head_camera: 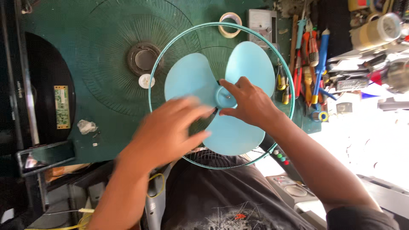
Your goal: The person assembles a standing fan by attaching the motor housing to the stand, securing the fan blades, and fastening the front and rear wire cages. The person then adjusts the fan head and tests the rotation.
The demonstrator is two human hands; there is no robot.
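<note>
Fingers of the right hand [249, 102] pinch the hub [226, 97] of the light, stiff plastic fan blade [230, 100], mid-frame inside its guard ring [158, 72]. The left hand [170, 130], blurred, spreads open over the lower-left blade. Gripping the hub looks safest.

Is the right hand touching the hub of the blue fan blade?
Touching. The head view shows the right hand with thumb and forefinger pinching the rim of the hub on both sides, with no gap.
</note>
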